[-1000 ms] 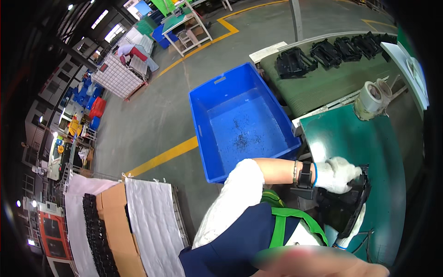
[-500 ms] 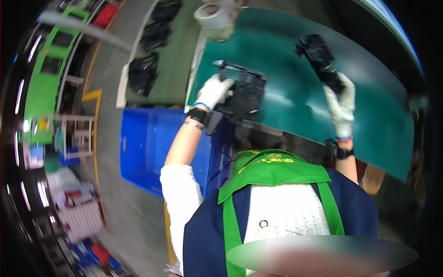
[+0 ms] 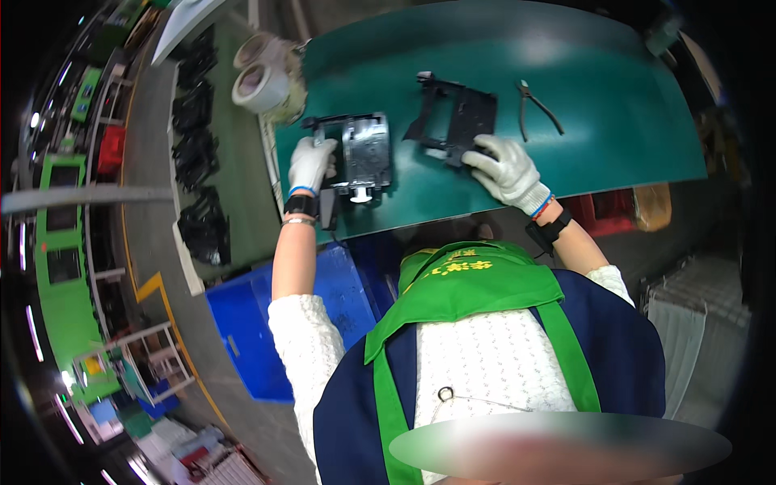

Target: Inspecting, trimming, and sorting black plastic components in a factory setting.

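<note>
My gloved left hand (image 3: 311,164) grips the left side of a black molded plastic frame (image 3: 368,153). The frame has an opening beside a glossy panel and a small white piece at its lower edge. My right hand (image 3: 508,171), also in a white glove, has its fingers closed at the lower right corner of a second black plastic frame (image 3: 471,115). That one lies on the green tabletop to the right of the first; its fingertips' far side is hidden. Cutting pliers (image 3: 533,109) lie with handles apart beyond my right hand.
Rolls of white tape (image 3: 260,87) stand at the table's left edge. A belt on the left carries several black parts (image 3: 198,158). A blue bin (image 3: 267,356) sits below the table at left. The green table (image 3: 598,89) extends right.
My right hand has brought the second frame leftward and down onto the table, near the first. The pliers now show. My view has shifted, and my left hand still holds its frame.
</note>
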`<state>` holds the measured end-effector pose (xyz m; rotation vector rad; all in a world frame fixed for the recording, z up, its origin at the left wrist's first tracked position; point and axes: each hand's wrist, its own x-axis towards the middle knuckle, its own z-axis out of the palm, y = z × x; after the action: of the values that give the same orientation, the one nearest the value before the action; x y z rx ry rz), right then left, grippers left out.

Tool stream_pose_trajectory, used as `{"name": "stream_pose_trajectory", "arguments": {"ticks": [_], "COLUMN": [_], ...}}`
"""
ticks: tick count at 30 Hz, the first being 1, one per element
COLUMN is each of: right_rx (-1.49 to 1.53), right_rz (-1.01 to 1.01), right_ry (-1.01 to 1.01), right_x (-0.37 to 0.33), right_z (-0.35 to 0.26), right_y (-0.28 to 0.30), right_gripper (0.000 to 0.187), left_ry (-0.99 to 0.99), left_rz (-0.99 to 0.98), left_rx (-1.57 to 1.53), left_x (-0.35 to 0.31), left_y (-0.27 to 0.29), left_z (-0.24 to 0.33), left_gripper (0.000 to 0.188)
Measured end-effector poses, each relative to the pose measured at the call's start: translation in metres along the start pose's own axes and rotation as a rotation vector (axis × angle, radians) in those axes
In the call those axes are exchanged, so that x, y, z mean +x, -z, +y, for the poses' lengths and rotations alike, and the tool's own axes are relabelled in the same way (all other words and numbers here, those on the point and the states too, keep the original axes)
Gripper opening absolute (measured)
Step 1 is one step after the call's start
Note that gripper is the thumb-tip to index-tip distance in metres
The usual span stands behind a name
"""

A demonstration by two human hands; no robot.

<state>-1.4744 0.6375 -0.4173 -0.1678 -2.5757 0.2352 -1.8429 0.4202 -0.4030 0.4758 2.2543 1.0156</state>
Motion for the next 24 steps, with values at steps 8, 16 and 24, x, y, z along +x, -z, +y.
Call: {"name": "stream_pose_trajectory", "arguments": {"ticks": [8,16,24], "right_rx": [-0.025,-0.308,-0.157], "right_rz": [0.031,-0.390,-0.387], "right_ry": [-0.343,-0.885,-1.005], "right_x": [-0.007,0.020,0.004], "right_z": [0.055,0.094,0.133], "right_y": [0.042,0.023,0.008], "right_gripper": [0.054,0.072,0.065], "left_ry": [-0.346,-0.235,-0.148], "left_rz": [0.321,0.231,0.144], "left_rx": [0.386,0.662,0.562], "left_x": [0.048,0.015,-0.014], "left_y": [0.019,0.016,0.023], "left_z": [-0.015,-0.009,-0.032], "left_gripper": [0.061,0.063,0.057]}}
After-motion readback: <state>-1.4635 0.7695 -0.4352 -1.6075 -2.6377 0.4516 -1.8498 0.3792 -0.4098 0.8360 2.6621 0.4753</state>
